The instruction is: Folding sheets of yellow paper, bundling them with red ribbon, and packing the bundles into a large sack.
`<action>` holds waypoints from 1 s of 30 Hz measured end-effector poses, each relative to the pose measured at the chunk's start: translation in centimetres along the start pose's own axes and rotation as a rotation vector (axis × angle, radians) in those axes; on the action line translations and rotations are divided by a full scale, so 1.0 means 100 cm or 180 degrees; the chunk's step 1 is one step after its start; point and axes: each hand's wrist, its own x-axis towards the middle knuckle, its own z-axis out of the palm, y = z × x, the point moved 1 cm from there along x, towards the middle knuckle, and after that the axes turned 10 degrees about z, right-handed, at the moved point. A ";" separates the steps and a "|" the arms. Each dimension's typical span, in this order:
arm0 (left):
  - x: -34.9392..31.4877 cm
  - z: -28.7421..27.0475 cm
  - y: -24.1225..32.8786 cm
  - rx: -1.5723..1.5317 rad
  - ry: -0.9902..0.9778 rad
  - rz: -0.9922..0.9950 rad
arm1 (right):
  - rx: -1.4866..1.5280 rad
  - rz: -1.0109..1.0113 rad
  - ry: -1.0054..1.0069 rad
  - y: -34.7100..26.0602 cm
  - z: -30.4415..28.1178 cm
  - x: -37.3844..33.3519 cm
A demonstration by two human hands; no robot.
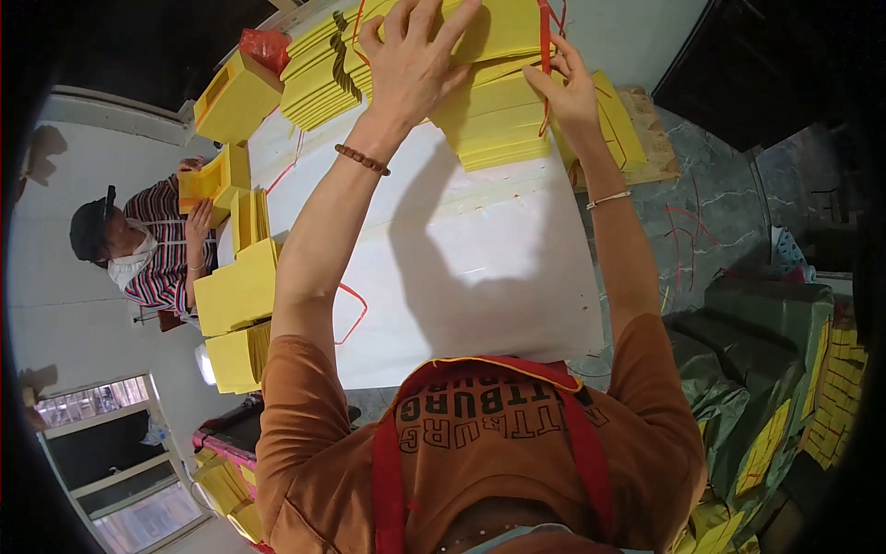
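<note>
At the far side of the white table, stacks of flat yellow card pieces (498, 115) lie in layers. My left hand (415, 65) rests on them with its fingers spread, holding nothing. My right hand (568, 92) is at the right end of the stack, thumb and fingers closing around a red strap (544, 42) that runs over the yellow pieces. Part of the strap is hidden against the stack. Left of my left hand, another yellow stack (314, 78) has a dark twisted cord (341, 60) lying over it.
Yellow boxes (242, 97) and card stacks (235, 286) line the left edge of the white table (498, 286). A person in a striped top (157, 240) handles a yellow box (221, 185) there. Red strap scraps (688, 235) lie on the grey floor. Dark-green covered piles (766, 323) stand at right.
</note>
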 end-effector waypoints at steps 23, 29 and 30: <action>0.002 0.017 -0.008 0.0573 0.1667 0.0573 | -0.1093 -0.0025 0.0731 0.003 0.015 -0.002; -0.013 0.012 0.000 -0.0208 0.0120 -0.0107 | -0.1423 -0.0223 0.0819 -0.003 0.027 0.002; -0.014 0.018 0.003 -0.0187 0.0196 -0.0024 | -0.1493 -0.0316 0.0986 0.015 0.024 0.005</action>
